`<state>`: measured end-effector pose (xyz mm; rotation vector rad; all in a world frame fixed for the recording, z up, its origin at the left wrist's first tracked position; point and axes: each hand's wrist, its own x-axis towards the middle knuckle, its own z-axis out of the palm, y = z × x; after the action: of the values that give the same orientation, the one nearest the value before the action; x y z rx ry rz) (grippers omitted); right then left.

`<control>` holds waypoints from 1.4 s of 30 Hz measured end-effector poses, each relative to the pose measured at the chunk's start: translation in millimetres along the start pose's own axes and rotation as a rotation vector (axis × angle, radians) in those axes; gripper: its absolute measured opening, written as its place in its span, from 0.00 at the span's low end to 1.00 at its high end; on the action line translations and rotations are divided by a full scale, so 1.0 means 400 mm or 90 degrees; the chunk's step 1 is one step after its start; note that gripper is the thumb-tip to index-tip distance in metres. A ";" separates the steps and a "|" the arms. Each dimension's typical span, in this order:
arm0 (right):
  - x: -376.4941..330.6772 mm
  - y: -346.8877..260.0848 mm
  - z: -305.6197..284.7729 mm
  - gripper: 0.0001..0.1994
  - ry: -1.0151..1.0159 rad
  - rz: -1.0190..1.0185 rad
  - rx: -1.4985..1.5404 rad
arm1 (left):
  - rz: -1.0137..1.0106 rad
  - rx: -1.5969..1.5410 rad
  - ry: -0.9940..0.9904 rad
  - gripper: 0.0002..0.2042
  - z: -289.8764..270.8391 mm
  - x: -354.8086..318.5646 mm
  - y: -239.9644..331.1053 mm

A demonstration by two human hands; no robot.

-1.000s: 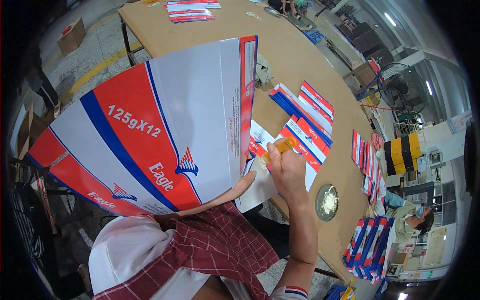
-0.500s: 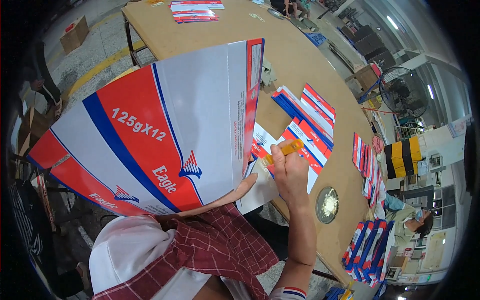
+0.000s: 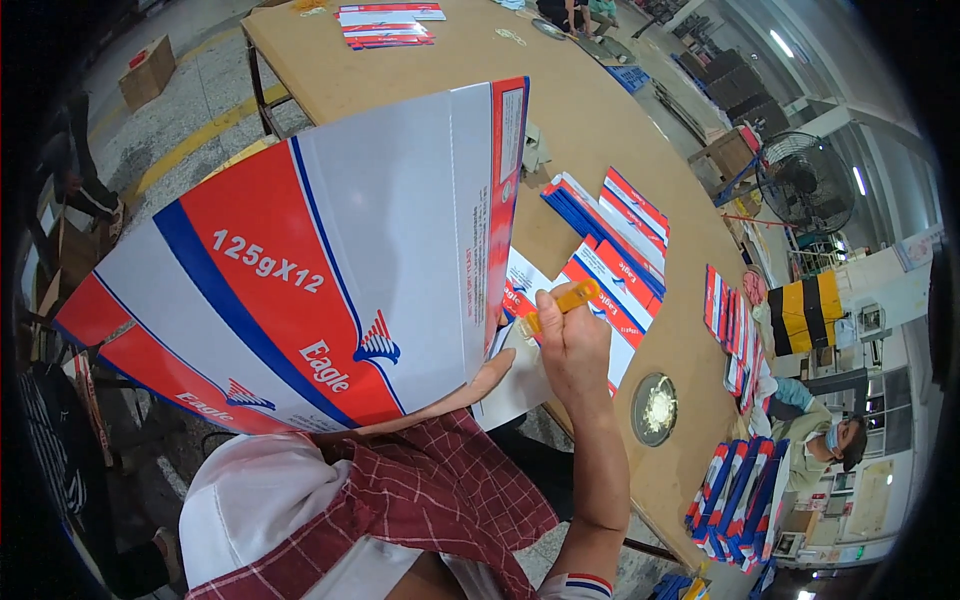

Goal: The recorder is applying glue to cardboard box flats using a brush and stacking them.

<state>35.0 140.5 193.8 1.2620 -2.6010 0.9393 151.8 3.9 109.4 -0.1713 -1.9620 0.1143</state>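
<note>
A large flattened carton (image 3: 400, 200), printed red, white and blue, leans across my left arm. My left hand (image 3: 488, 378) is at its lower right edge and holds it, the fingers partly hidden behind the board. My right hand (image 3: 575, 345) is closed round an orange-yellow tool (image 3: 577, 296) that looks like a utility knife; its lower end points down toward the carton's edge. Below it is a white card panel (image 3: 515, 388). Just beyond my right hand, printed cartons (image 3: 610, 285) lie in an overlapping pile on the table.
The brown table (image 3: 675, 400) curves away ahead. On it are a round dish (image 3: 655, 410) of pale material and carton stacks (image 3: 735, 500) at the right, with more cartons (image 3: 388, 28) at the far left. A masked person (image 3: 815, 445) is at the right, near a black fan (image 3: 805, 180).
The carton has tilted slightly to the left. My right hand and the orange-yellow tool have shifted a little left.
</note>
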 end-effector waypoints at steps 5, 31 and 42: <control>0.000 0.016 0.011 0.12 -0.031 0.036 -0.089 | -0.021 -0.035 -0.018 0.20 -0.001 0.014 0.010; -0.026 0.002 -0.039 0.13 -0.001 -0.036 -0.049 | -0.137 -0.192 -0.150 0.21 -0.025 0.052 0.015; -0.039 0.013 -0.056 0.13 -0.027 -0.037 -0.073 | -0.373 -0.340 -0.210 0.20 -0.010 0.036 0.081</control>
<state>37.4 166.3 204.1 1.3336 -2.5939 0.7501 152.3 38.3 118.7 0.0881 -2.2526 -0.8134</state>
